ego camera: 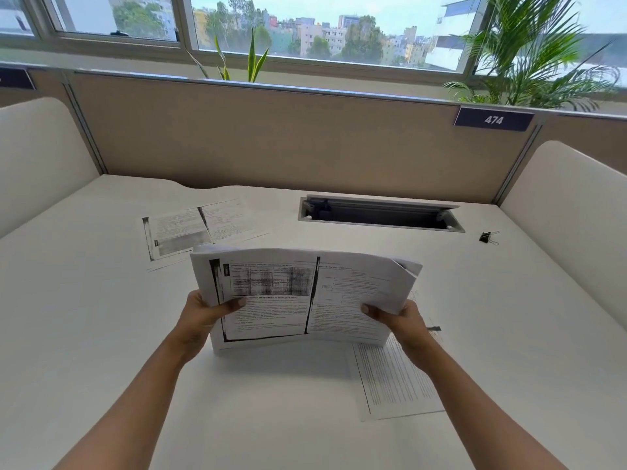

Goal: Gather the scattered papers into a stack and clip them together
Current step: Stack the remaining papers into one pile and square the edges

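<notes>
A stack of printed papers (288,296) stands on its lower edge on the white desk (101,334), tilted towards me. My left hand (200,313) grips its left side, thumb on the front sheet. My right hand (400,317) grips its right side the same way. The stack's top right corner is bent over. One loose sheet (200,228) lies flat at the back left. Another loose sheet (397,378) lies under and in front of my right forearm. A black binder clip (488,237) sits at the far right.
An open cable tray (380,217) is sunk into the desk behind the stack. A beige partition (271,137) closes the far edge, with rounded white dividers (37,154) on both sides. Plants stand behind the partition at the window.
</notes>
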`<state>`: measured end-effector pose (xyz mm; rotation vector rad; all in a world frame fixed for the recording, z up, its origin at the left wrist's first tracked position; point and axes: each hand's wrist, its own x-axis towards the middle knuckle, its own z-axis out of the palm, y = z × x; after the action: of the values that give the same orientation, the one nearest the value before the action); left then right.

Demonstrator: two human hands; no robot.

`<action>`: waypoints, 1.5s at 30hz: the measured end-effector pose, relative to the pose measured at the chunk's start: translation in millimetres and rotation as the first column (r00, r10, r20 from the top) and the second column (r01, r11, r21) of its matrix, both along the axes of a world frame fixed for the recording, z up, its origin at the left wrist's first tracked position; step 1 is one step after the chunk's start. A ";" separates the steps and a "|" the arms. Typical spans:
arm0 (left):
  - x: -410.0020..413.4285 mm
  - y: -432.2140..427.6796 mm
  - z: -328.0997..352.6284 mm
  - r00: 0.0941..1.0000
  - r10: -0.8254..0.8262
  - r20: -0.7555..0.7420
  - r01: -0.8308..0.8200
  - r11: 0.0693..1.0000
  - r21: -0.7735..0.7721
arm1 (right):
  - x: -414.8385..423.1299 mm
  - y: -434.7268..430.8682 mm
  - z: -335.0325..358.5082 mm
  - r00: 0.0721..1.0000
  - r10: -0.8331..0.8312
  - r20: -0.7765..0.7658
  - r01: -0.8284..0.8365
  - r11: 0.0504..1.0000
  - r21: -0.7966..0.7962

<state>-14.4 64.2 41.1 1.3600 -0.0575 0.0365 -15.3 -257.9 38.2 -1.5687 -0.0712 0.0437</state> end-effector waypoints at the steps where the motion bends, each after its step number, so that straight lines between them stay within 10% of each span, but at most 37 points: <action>1: -0.8 -1.0 -1.5 1.000 0.000 -0.005 0.000 1.000 -0.004 | -0.6 0.1 -1.7 1.000 -0.006 -0.008 0.006 1.000 -0.005; 26: 1.8 -9.4 -1.9 0.995 0.072 -0.070 -0.070 0.997 0.032 | 7.5 4.1 62.0 0.950 -0.224 0.219 0.189 0.967 0.168; 45: 0.3 -7.5 -1.9 0.990 0.113 -0.085 -0.108 0.992 0.061 | 6.5 7.1 57.4 0.947 -0.321 -0.005 0.313 0.920 0.235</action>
<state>-14.1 56.6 39.2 1.4185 0.0919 0.0680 -8.7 -250.8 95.7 -1.3283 0.1489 -0.2393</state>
